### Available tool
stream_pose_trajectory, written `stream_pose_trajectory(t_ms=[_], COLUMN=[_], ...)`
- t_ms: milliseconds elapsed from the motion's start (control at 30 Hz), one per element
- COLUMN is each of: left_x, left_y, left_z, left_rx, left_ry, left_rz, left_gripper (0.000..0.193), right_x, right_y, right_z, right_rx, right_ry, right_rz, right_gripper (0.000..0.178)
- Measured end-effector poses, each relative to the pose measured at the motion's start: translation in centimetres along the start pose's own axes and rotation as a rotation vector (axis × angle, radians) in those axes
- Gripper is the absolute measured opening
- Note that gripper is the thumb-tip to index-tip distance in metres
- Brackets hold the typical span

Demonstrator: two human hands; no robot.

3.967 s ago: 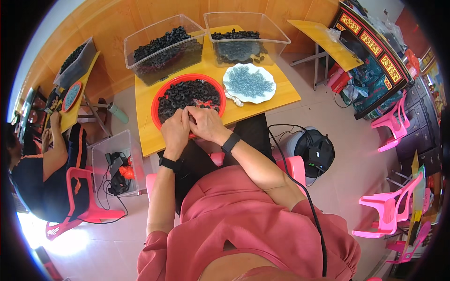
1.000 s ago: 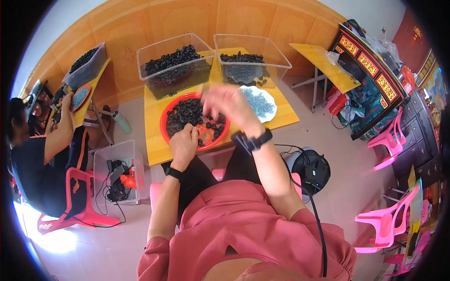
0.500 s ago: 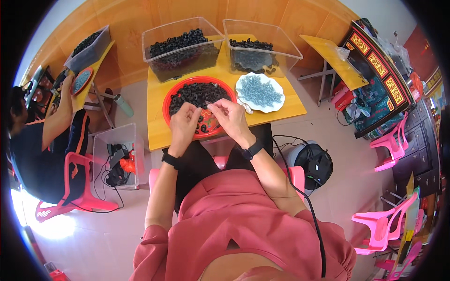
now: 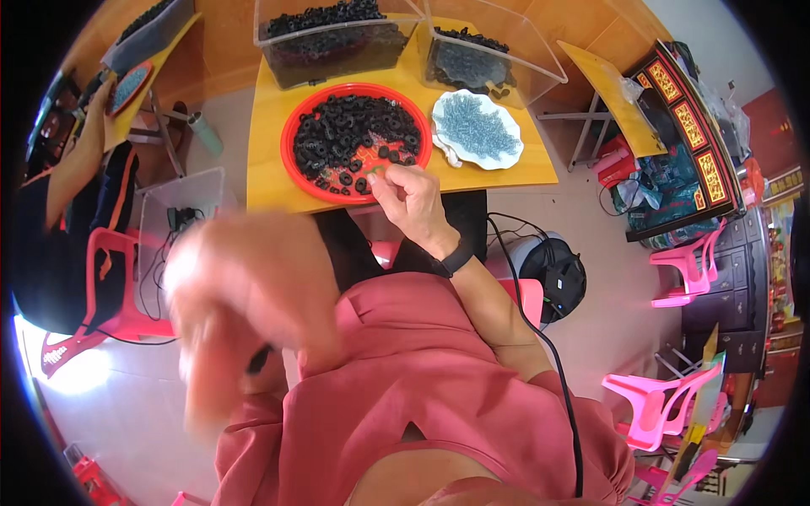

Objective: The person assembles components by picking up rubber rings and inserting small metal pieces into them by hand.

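Smeared by motion, my left hand (image 4: pixel 253 287) is raised close in front of me, over my lap and left of the table. What its fingers do or hold cannot be made out. My right hand (image 4: pixel 412 202) is at the near edge of a round red tray (image 4: pixel 293 169), fingers curled and pinched together; whatever is in them is hidden. Small black ring-shaped pieces (image 4: pixel 337 126) are heaped in the tray, with a few loose ones near my right fingertips. Right of it stands a white scalloped plate (image 4: pixel 516 157) holding many small clear bluish pieces (image 4: pixel 474 126).
Two clear plastic bins (image 4: pixel 333 55) (image 4: pixel 540 72) with black pieces stand at the back of the yellow table (image 4: pixel 266 181). A black cable (image 4: pixel 553 354) runs down my right side. To the left, another person (image 4: pixel 59 278) sits at a similar table. Pink chairs (image 4: pixel 645 405) stand at right.
My left hand has left the tray and swung up toward me, to the left. My right hand stays at the tray, its fingers now curled in more. The view has shifted slightly.
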State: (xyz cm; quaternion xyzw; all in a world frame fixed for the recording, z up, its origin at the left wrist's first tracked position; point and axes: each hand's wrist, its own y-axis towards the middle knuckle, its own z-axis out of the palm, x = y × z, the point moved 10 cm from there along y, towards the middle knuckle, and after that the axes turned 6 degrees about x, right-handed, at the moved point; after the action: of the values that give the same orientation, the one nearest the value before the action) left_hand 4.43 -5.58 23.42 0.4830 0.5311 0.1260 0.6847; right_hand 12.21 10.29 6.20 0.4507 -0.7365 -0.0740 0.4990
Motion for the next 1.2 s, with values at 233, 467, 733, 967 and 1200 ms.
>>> stream_pose_trajectory(t_ms=[233,467,733,967,1200], left_x=[-3.6,-3.4,-2.5,-3.5,-2.0], left_y=[-0.4,0.5,0.8,-0.5,-1.9], left_z=[4.5,2.7,3.3,3.4,5.9], left_rx=[-0.775,-0.57,-0.276,0.007,0.008], left_ry=[-0.14,-0.253,-0.423,-0.579,-0.983], left_rz=[-0.003,0.046,0.05,0.059,-0.41], left_gripper=[0.022,0.018,0.013,0.009,0.017], right_x=[2.6,4.1,4.0,4.4,5.0], right_y=[-1.4,-1.8,-2.0,-1.7,-1.8], right_z=[0.3,1.8,2.1,2.5,2.0], right_rx=[-0.005,0.052,0.056,0.042,0.03], right_ry=[-0.154,-0.174,-0.22,-0.191,-0.183], right_rz=[-0.193,-0.265,-0.29,-0.309,-0.333], right_gripper=[0.036,0.036,0.035,0.037,0.037])
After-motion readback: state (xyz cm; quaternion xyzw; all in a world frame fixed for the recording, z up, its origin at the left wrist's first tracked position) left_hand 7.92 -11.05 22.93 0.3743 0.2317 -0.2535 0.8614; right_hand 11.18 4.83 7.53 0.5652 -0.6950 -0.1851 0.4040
